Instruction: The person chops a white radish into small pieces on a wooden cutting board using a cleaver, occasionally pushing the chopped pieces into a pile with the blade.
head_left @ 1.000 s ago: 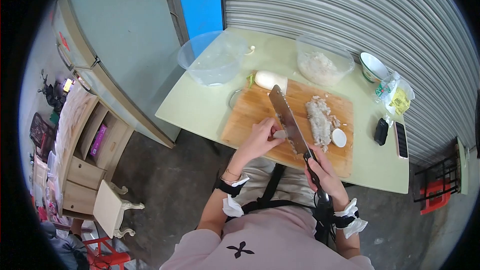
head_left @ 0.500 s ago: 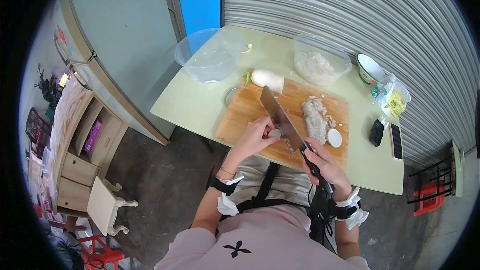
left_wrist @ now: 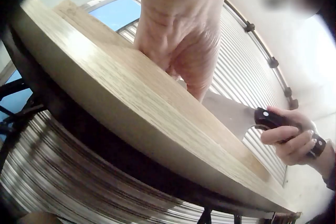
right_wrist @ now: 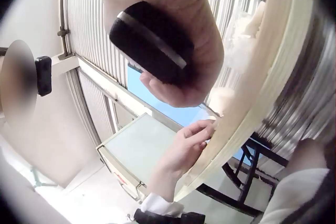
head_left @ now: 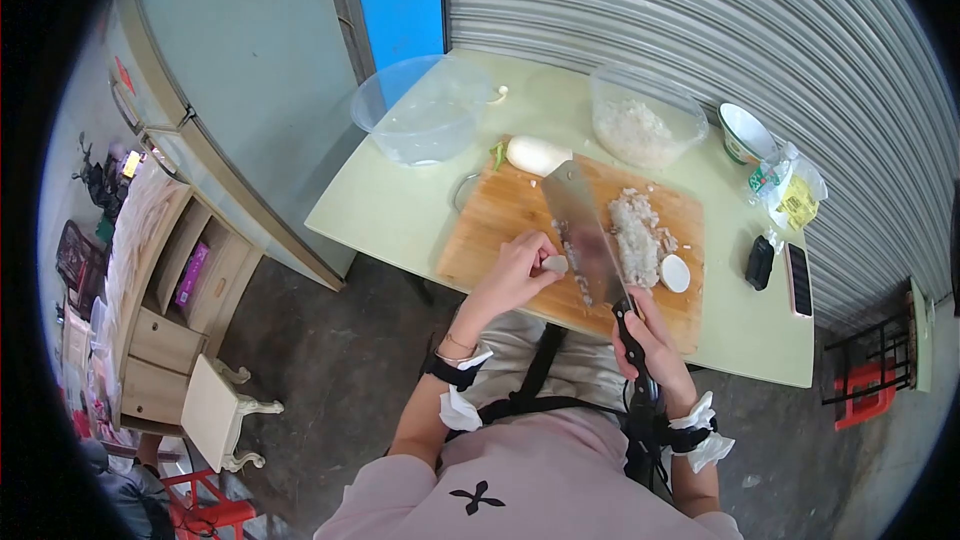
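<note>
On the wooden cutting board [head_left: 480, 230], my left hand [head_left: 513, 276] pinches a short pale piece of radish [head_left: 555, 263] near the front edge. My right hand [head_left: 657, 348] grips the black handle of a cleaver [head_left: 588, 230], its broad blade slanting away over the board with the flat side showing. Small diced bits [head_left: 583, 287] lie between the blade and the held piece. Right of the blade is a heap of chopped white radish [head_left: 635, 230], with a round white piece [head_left: 675, 274] beside it. A larger white radish [head_left: 538, 156] lies at the board's back edge.
At the back stand a large clear bowl [head_left: 425, 130] and a clear tub [head_left: 680, 125] with white shreds inside. To the right are a green-rimmed bowl [head_left: 745, 130], a plastic bag [head_left: 800, 200], a black case [head_left: 759, 263] and a phone [head_left: 800, 280].
The cleaver first shifted slightly left against the radish piece, then swung right, away from it, and its flat side turned up into view. My left hand keeps its pinch at nearly the same spot.
</note>
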Available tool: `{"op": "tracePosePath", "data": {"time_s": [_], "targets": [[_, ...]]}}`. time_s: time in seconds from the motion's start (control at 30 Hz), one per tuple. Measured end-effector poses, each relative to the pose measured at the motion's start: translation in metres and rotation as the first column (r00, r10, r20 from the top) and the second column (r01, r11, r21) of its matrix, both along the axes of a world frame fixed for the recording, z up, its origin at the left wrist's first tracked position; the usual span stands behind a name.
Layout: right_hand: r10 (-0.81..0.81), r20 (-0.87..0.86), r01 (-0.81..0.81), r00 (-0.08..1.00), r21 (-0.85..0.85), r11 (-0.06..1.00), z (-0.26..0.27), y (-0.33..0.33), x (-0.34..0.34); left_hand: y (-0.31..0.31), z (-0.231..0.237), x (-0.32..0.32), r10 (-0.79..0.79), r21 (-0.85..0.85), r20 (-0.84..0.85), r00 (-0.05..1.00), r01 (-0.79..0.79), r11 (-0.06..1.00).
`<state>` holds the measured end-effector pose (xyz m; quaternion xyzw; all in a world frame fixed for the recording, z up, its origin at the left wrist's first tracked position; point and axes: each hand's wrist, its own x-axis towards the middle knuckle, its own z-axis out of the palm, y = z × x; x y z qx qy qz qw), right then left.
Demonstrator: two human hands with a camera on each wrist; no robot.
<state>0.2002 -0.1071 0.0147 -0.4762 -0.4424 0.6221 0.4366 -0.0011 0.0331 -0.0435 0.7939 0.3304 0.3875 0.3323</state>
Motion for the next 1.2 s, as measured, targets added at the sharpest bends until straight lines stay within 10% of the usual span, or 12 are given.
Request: {"op": "tracePosePath", "data": {"time_s": [1.2], "targets": [[0.012,0.067,-0.013,0.998,0.026,1.000,0.011,0.006,-0.018,-0.011,0.013,-0.001,0.035,-0.026,-0.037,0.999,-0.036,0.999]]}}
